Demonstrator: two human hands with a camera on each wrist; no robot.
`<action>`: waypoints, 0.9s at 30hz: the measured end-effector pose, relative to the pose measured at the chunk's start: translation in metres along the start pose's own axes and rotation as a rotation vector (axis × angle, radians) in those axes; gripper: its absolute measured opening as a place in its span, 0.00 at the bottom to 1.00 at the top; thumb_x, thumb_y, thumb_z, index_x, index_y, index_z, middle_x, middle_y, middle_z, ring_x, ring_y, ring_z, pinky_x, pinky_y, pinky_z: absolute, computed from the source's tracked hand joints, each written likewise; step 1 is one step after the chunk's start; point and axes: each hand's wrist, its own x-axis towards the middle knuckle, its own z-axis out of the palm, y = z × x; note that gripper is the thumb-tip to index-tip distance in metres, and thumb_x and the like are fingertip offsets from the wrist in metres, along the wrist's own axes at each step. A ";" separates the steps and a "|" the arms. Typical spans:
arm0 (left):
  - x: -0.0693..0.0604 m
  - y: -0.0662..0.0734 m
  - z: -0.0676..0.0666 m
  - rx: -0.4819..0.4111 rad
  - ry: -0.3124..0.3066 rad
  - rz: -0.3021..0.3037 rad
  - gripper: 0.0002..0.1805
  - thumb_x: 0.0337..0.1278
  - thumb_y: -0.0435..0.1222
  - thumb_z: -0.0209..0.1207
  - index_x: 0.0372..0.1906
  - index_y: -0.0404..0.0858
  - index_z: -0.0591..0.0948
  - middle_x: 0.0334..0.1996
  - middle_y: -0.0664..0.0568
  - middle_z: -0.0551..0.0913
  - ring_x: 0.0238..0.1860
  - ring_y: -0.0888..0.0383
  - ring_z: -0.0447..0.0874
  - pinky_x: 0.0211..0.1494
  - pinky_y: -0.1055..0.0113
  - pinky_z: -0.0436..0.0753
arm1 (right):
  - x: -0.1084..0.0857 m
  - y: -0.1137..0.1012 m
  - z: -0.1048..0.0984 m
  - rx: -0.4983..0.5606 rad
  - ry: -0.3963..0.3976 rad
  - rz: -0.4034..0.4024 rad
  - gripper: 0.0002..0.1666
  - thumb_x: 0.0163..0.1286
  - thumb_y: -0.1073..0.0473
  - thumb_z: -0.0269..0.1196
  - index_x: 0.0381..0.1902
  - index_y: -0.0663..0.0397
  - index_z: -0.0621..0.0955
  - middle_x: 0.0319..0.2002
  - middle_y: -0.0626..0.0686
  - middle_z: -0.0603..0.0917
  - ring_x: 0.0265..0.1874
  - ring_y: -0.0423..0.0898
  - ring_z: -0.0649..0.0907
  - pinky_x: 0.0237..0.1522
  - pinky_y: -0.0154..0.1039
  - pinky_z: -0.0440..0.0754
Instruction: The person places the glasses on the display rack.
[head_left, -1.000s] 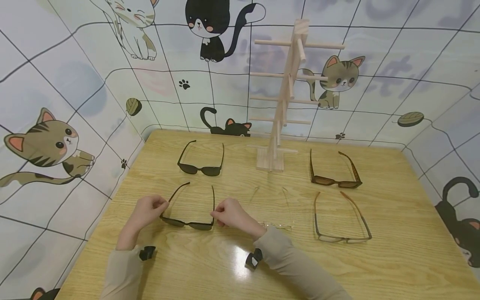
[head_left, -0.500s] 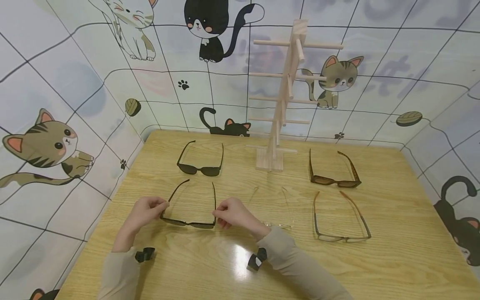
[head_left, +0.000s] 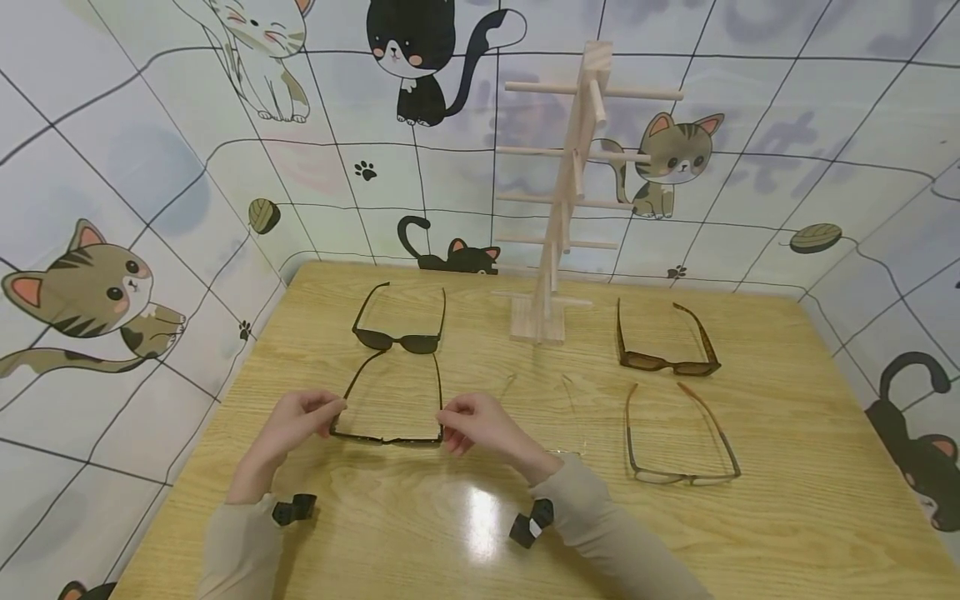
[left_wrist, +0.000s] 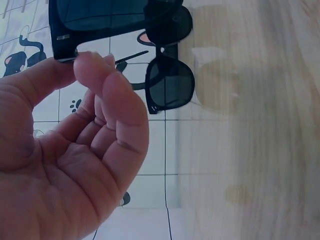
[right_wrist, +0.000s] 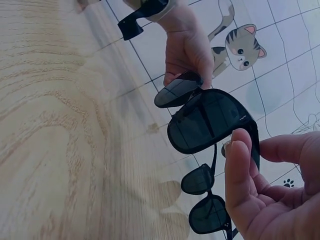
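Both hands hold one pair of black sunglasses (head_left: 386, 439) with dark lenses, temples unfolded and pointing away toward the back. My left hand (head_left: 303, 421) pinches the left hinge corner between thumb and fingers. At the opposite corner, my right hand (head_left: 480, 432) pinches the temple near its hinge. The right wrist view shows the held sunglasses (right_wrist: 210, 120) raised off the table, with a hand at each end. Just behind them, a second pair of black sunglasses (head_left: 397, 342) lies on the table, temples spread; in the head view the held temple tips reach close to its lenses.
A wooden rack (head_left: 562, 208) with several pegs stands at the back middle. Brown tortoiseshell sunglasses (head_left: 667, 364) and clear-lens glasses (head_left: 686, 477) lie on the right. Thin wire-framed glasses (head_left: 572, 400) are partly covered by the right forearm. Cat-patterned walls (head_left: 322, 192) enclose the wooden table (head_left: 810, 500).
The held sunglasses have risen and shifted slightly right and away, both hands moving with them. Their front has tilted, so the lenses now appear nearly edge-on in the head view.
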 end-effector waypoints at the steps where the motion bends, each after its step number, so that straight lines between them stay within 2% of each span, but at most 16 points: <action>1: 0.000 0.001 0.000 -0.008 -0.003 0.001 0.20 0.64 0.43 0.57 0.43 0.26 0.80 0.21 0.49 0.78 0.23 0.55 0.77 0.38 0.65 0.78 | -0.001 0.000 -0.001 0.011 0.002 -0.007 0.16 0.69 0.62 0.57 0.37 0.78 0.77 0.19 0.52 0.79 0.17 0.41 0.80 0.24 0.40 0.84; 5: 0.001 0.008 0.003 -0.046 -0.010 0.008 0.20 0.64 0.42 0.57 0.44 0.25 0.79 0.23 0.48 0.79 0.23 0.54 0.78 0.39 0.65 0.79 | -0.003 0.000 -0.008 0.042 0.008 -0.018 0.17 0.69 0.62 0.57 0.37 0.79 0.76 0.20 0.51 0.79 0.17 0.40 0.80 0.25 0.41 0.85; 9: 0.005 0.013 0.006 -0.074 -0.022 0.023 0.20 0.64 0.40 0.57 0.46 0.23 0.78 0.24 0.47 0.79 0.23 0.56 0.78 0.35 0.65 0.81 | -0.006 -0.001 -0.014 0.037 0.018 -0.031 0.17 0.69 0.63 0.57 0.37 0.79 0.76 0.20 0.51 0.79 0.17 0.40 0.80 0.28 0.45 0.85; 13: 0.010 0.017 0.010 -0.098 -0.031 0.009 0.20 0.64 0.38 0.57 0.47 0.21 0.77 0.23 0.48 0.79 0.23 0.59 0.77 0.33 0.66 0.82 | -0.009 -0.003 -0.020 0.026 0.032 -0.044 0.17 0.69 0.63 0.56 0.36 0.79 0.75 0.20 0.51 0.79 0.17 0.41 0.80 0.28 0.47 0.85; 19: 0.016 0.024 0.017 -0.126 -0.038 -0.004 0.21 0.63 0.39 0.57 0.47 0.21 0.77 0.22 0.51 0.78 0.22 0.59 0.77 0.34 0.66 0.82 | -0.012 -0.003 -0.031 0.031 0.057 -0.048 0.17 0.69 0.62 0.57 0.39 0.79 0.75 0.21 0.51 0.79 0.18 0.41 0.80 0.26 0.37 0.84; 27: 0.024 0.035 0.026 -0.173 -0.049 -0.007 0.23 0.62 0.40 0.58 0.47 0.20 0.76 0.22 0.51 0.78 0.22 0.60 0.76 0.33 0.66 0.82 | -0.017 -0.004 -0.042 0.047 0.095 -0.027 0.14 0.69 0.61 0.57 0.37 0.72 0.77 0.23 0.53 0.79 0.19 0.42 0.79 0.26 0.36 0.83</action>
